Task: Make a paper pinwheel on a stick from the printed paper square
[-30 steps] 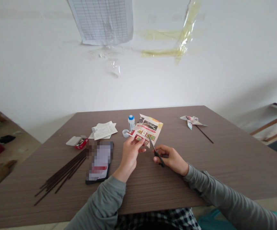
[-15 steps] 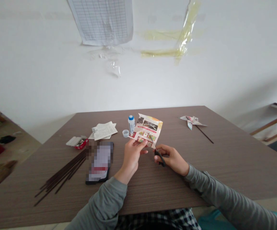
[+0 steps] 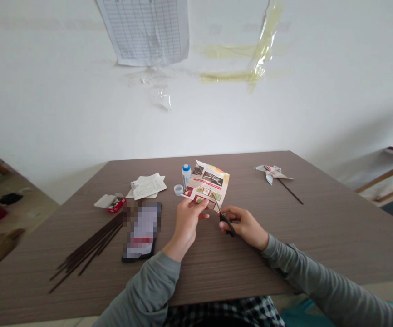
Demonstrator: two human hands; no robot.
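In my left hand (image 3: 189, 222) is a square sheet of printed paper (image 3: 207, 180), pinched by its lower edge and tilted up toward me. My right hand (image 3: 244, 225) grips a pair of black-handled scissors (image 3: 228, 223), its fingers around the loops. The scissor blades reach into the paper's lower right part. Just behind the paper stands a small white bottle with a blue top (image 3: 186, 176), partly covered by the sheet. A translucent cap (image 3: 178, 190) lies beside the bottle.
On the brown table (image 3: 285, 254), a paper pinwheel (image 3: 273, 172) on a dark stick lies at right. Leftward are several paper pieces (image 3: 149, 186), an open red-and-white box (image 3: 115, 203) of small items, thin dark sticks (image 3: 90, 243) and a phone (image 3: 142, 231). A wall rises behind.
The paper has tilted very slightly in my left hand, its top right corner shifting a little left. Both hands stay almost in place.
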